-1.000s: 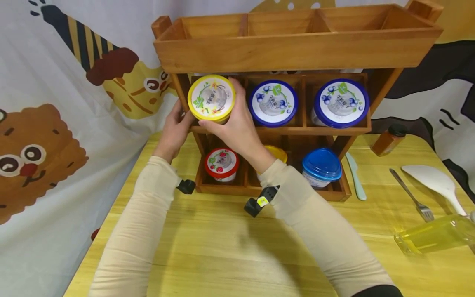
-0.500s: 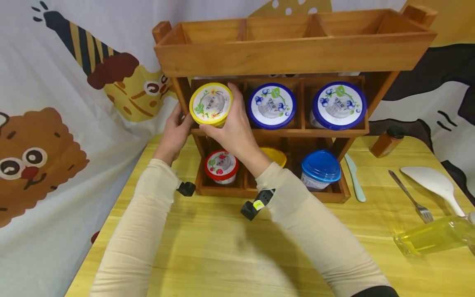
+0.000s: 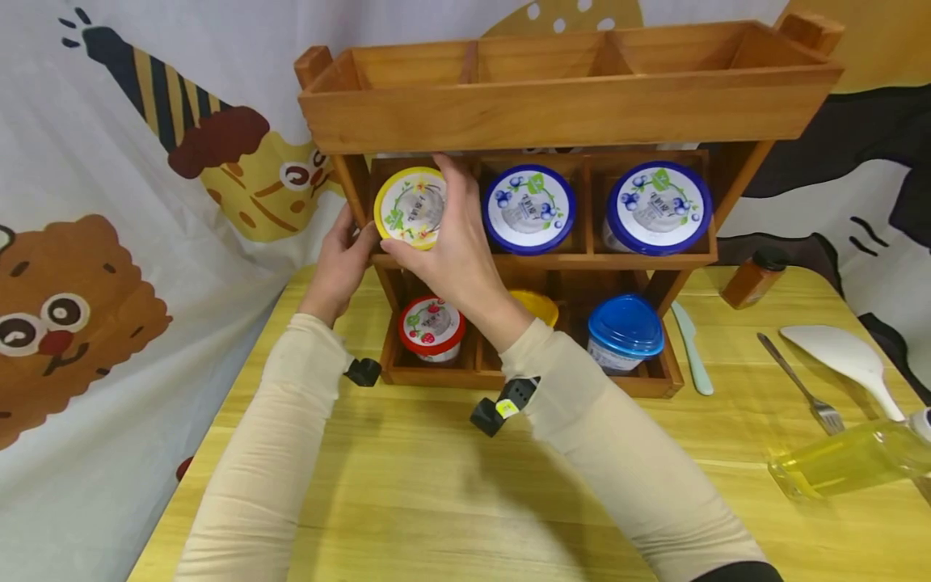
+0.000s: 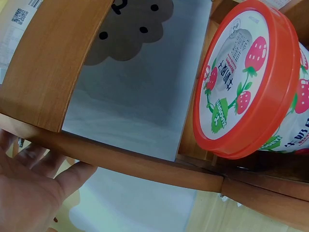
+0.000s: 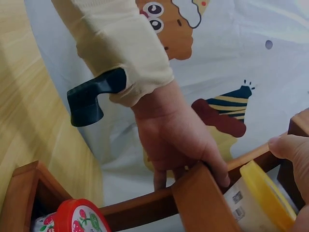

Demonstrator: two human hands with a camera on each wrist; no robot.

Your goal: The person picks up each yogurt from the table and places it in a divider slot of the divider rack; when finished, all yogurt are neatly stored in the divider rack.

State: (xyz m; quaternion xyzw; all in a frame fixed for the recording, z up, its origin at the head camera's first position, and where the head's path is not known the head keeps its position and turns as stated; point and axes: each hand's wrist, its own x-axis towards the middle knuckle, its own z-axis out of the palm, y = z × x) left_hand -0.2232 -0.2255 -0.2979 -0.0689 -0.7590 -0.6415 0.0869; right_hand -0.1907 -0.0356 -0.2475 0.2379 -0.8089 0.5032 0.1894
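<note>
A tub with a yellow-rimmed lid sits in the left compartment of the middle tier of a wooden rack. My right hand holds this tub from its right side, thumb at the front and fingers toward the back. At the rack's left side my left hand grips the frame, as the right wrist view also shows. Two blueberry tubs with dark blue lids, one in the middle and one on the right, fill the other compartments of that tier.
Below are a red-lidded strawberry tub, a yellow lid partly behind my right forearm, and a blue-lidded tub. To the right lie a pale green knife, fork, white spoon, spice jar and oil bottle.
The yellow-lidded tub has gone lower and farther back into its compartment, with my right hand following it. My left hand stays on the rack's side.
</note>
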